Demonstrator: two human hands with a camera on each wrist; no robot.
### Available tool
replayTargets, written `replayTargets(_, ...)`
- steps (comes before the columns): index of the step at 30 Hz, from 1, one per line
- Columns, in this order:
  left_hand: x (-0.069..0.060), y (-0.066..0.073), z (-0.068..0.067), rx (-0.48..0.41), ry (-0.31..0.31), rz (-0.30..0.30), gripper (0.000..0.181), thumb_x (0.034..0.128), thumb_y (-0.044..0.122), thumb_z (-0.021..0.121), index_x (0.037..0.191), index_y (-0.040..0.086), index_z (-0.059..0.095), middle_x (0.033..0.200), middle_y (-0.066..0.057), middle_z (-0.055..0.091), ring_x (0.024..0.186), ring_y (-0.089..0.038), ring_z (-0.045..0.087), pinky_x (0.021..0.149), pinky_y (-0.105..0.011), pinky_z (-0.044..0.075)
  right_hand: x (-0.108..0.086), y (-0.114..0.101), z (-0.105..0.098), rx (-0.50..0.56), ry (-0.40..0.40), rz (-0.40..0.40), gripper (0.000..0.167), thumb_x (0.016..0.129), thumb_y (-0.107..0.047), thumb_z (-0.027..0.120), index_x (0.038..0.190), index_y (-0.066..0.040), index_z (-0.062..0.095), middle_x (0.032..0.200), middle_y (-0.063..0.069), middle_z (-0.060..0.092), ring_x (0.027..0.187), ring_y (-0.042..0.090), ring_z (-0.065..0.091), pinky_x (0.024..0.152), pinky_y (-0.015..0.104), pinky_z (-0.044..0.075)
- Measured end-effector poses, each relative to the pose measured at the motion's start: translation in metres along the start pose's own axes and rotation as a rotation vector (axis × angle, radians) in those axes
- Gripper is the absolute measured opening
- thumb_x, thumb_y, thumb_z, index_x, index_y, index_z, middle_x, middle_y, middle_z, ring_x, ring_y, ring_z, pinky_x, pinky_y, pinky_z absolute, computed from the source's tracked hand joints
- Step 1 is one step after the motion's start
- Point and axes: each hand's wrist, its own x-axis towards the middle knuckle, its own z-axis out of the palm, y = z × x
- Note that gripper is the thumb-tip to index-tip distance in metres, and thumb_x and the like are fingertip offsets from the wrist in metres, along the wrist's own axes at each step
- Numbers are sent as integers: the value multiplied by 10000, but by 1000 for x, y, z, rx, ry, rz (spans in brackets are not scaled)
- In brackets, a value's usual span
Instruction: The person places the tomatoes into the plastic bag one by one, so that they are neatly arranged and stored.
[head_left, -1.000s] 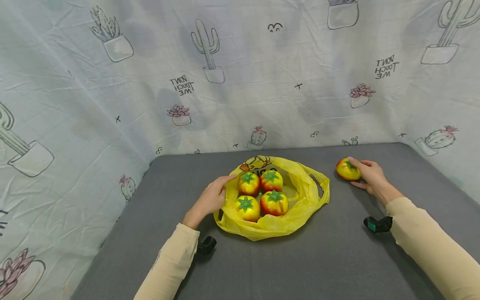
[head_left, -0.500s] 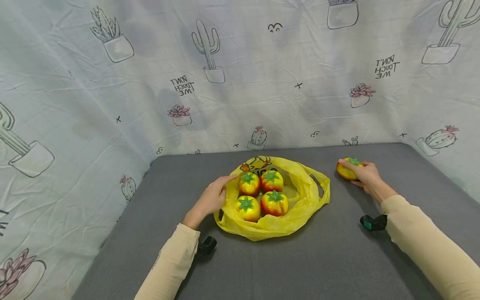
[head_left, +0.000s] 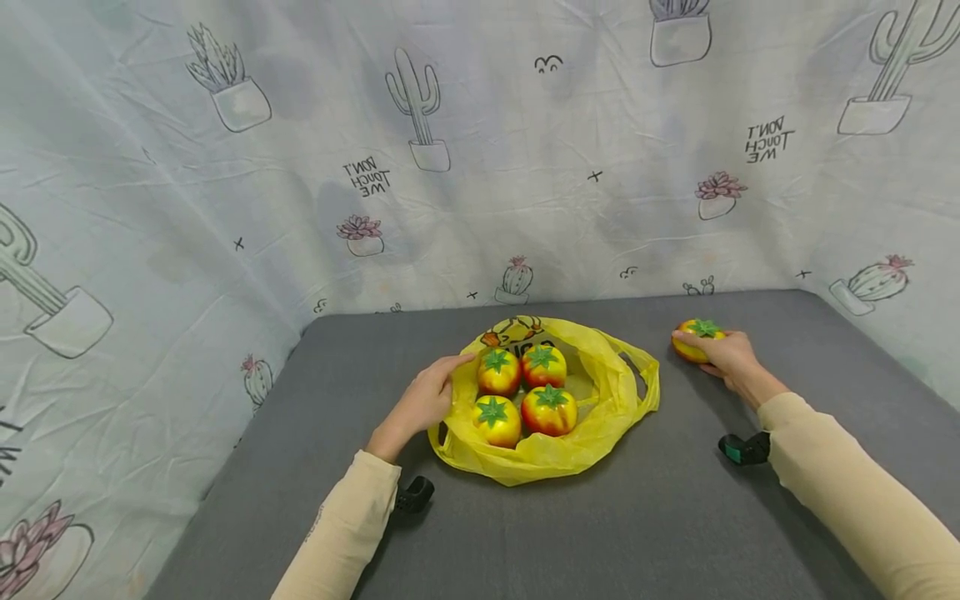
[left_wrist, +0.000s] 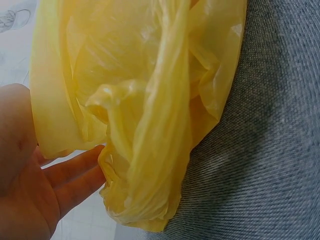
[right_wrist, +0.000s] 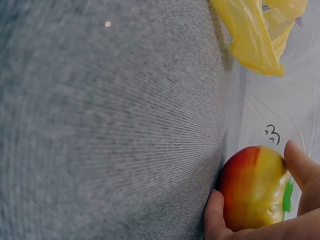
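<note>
A yellow plastic bag (head_left: 600,433) lies spread on the table with its mouth wide. Inside it sit several glossy yellow-red persimmons (head_left: 550,410) with green star-shaped caps. My left hand (head_left: 422,398) is at the bag's left rim; in the left wrist view the plastic (left_wrist: 155,125) passes between the thumb side and the fingers (left_wrist: 77,182). Over at the far right, my right hand (head_left: 738,360) grips another persimmon (head_left: 693,348). The right wrist view shows thumb and fingers around that persimmon (right_wrist: 252,190), which is close to the table surface.
The grey cloth-covered table (head_left: 600,533) reaches back to a pale fabric backdrop (head_left: 480,192) printed with cacti. One bag handle (head_left: 647,379) juts rightward toward the right hand. Black wrist devices (head_left: 745,448) sit below both wrists.
My right hand has shifted slightly left and its thumb has come round to the near side of the persimmon. The head view has tilted up a little. The left hand and bag stay put.
</note>
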Motion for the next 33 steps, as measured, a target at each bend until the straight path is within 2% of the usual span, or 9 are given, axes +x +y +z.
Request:
replayTargets(6, -2, -1, 2, -7, 2, 6, 485, 960, -61, 357, 1406, 84, 481, 1389, -146, 469, 1256, -304, 448, 888, -429, 421, 0, 2, -1, -12, -1, -11, 1113, 815, -522, 642, 1460, 130, 14, 1455, 350, 148, 1307, 383, 304, 770, 252, 515)
replayTargets(9, -2, -2, 2, -9, 1, 9, 488, 957, -66, 359, 1407, 81, 479, 1390, -144, 468, 1261, -304, 443, 897, -432, 418, 1, 3, -1, -5, -9, -15, 1096, 828, -513, 636, 1466, 123, 11, 1464, 343, 142, 1317, 383, 295, 772, 248, 514)
replayTargets(12, -2, -2, 2, -8, 1, 10, 490, 954, -71, 360, 1405, 79, 481, 1389, -143, 470, 1263, -305, 441, 915, -439, 416, 0, 1, -1, -3, -22, -19, 1070, 855, -494, 618, 1471, 113, -12, 1475, 339, 119, 1330, 388, 272, 840, 288, 496)
replayTargets(17, -1, -2, 1, -4, 7, 17, 490, 949, -75, 362, 1399, 75, 488, 1384, -143, 475, 1268, -306, 437, 984, -462, 384, -2, -2, -2, 21, -33, -37, 1055, 875, -476, 607, 1471, 105, -40, 1486, 336, 81, 1346, 403, 236, 990, 412, 388)
replayTargets(25, 0, -1, 1, 7, 11, 22, 487, 951, -67, 366, 1396, 80, 494, 1376, -145, 483, 1265, -308, 442, 997, -469, 372, -7, -11, 1, 59, -38, -116, 1052, 868, -486, 620, 1489, 73, -20, 1481, 318, 127, 1293, 384, 288, 972, 387, 414)
replayTargets(33, 1, -1, 1, 10, 8, 22, 487, 951, -71, 361, 1395, 79, 494, 1374, -148, 484, 1263, -305, 444, 1001, -464, 369, -19, -28, 8, 101, -66, -171, 1056, 867, -473, 635, 1494, 55, -30, 1480, 317, 123, 1289, 391, 276, 1023, 455, 345)
